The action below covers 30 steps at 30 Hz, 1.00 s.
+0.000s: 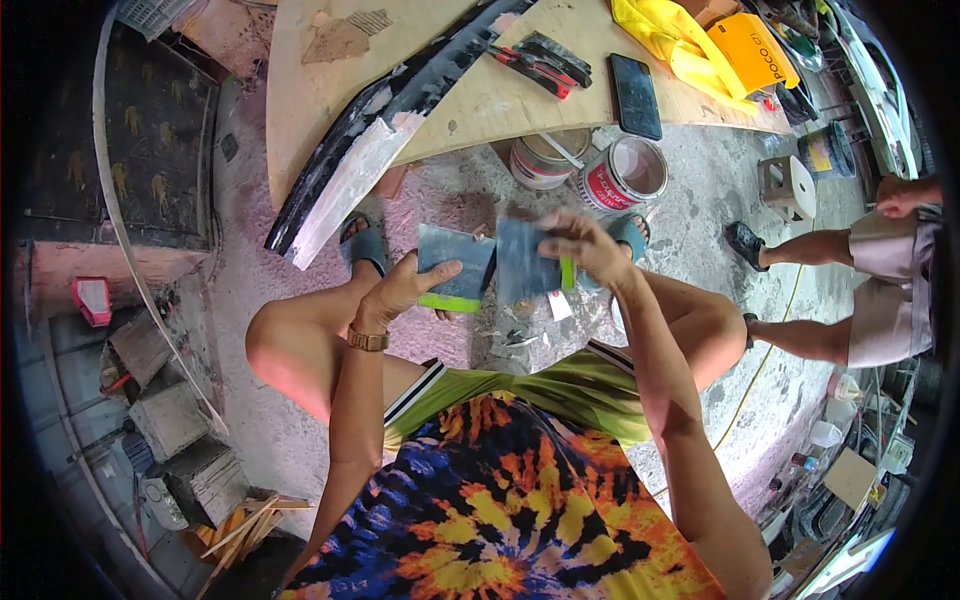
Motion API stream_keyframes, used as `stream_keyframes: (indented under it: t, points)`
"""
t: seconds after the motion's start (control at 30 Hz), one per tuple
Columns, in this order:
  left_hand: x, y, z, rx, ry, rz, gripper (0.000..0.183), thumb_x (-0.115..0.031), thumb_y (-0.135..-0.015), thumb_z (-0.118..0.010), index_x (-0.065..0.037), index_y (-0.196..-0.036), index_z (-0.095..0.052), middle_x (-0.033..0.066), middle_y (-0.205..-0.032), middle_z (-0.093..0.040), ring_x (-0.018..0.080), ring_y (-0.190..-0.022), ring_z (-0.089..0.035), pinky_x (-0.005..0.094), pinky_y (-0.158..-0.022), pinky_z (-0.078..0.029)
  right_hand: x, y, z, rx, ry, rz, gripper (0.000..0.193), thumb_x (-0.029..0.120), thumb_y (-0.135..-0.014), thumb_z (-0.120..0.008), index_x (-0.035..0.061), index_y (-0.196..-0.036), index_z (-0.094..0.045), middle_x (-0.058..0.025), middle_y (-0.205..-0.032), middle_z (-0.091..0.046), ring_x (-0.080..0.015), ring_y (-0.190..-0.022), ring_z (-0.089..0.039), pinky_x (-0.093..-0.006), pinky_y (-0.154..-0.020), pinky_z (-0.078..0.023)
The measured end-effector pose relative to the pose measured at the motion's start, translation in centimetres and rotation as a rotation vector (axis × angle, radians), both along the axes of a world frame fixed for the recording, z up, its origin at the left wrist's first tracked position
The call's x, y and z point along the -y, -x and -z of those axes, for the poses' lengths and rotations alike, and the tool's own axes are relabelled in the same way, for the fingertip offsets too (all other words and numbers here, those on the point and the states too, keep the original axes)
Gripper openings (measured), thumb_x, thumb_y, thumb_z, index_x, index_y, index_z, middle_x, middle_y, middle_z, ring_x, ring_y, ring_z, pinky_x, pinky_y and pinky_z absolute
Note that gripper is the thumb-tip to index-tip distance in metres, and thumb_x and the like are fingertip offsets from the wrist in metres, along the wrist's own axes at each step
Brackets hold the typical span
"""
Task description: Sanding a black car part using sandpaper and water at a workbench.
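My left hand (398, 288) is closed on a wide putty spreader (450, 262) with a grey-blue blade and a bright green edge strip. In my right hand (588, 245) is a second, similar spreader (520, 262), blurred by motion. The two blades are held close together in front of my knees; whether they touch I cannot tell. Beyond my hands, a long curved black part (345, 135) lies across the table (455, 120), with pale filler (350, 190) smeared along it. Under the table's edge stand two open cans, a grey one (540, 172) and a red-labelled one (607, 190).
On the table lie a red-and-black cutter (545, 70), a phone (635, 95), yellow cloth (670, 45) and a yellow box (752, 52). Another person (890, 270) stands at the right, near a white stool (787, 188). Wood scraps (245, 530) and boxes are at the lower left.
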<state>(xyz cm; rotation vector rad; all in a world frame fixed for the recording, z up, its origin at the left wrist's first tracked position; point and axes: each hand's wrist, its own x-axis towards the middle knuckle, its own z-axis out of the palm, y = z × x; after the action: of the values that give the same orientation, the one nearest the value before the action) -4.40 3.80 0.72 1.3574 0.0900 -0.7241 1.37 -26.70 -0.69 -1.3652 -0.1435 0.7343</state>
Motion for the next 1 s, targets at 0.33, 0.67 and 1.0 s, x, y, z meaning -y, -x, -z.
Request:
stream_keyframes:
  t: [0.33,0.67,1.0]
  points:
    - [1.8,0.7,5.0,0.142,-0.192,-0.233,0.026,-0.02,-0.095,-0.057,0.006,-0.096,-0.06,0.0109,-0.073,-0.065,0.0184,-0.053,-0.064,0.0315,-0.043,-0.053,-8.8,7.2,-3.3,1.022,0.718,0.158,0.034,0.006,-0.084,-0.058,0.0096,-0.117,-0.056,-0.02,-0.105,-0.065,-0.0371,-0.089,-0.065,-0.0445,-0.072,-0.054]
    - [1.1,1.1,2.8,0.106,-0.503,0.038,0.034,-0.026,-0.097,-0.056,-0.003,-0.12,-0.059,0.0136,-0.096,-0.068,0.0251,-0.073,-0.068,0.0331,-0.055,-0.054,-2.9,-0.2,0.9,0.575,0.577,0.22,0.037,-0.001,-0.082,-0.065,0.0037,-0.116,-0.052,-0.0183,-0.106,-0.062,-0.0263,-0.103,-0.059,-0.0321,-0.093,-0.042]
    - [0.7,1.4,4.3,0.871,-0.977,0.071,0.047,-0.001,-0.086,-0.053,-0.008,-0.132,-0.051,0.014,-0.119,-0.06,0.0338,-0.101,-0.061,0.041,-0.083,-0.052,-2.5,4.8,0.1,0.811,1.006,-0.171,0.026,0.011,-0.086,-0.056,0.0067,-0.112,-0.052,-0.0172,-0.089,-0.065,-0.0376,-0.083,-0.063,-0.0468,-0.069,-0.049]
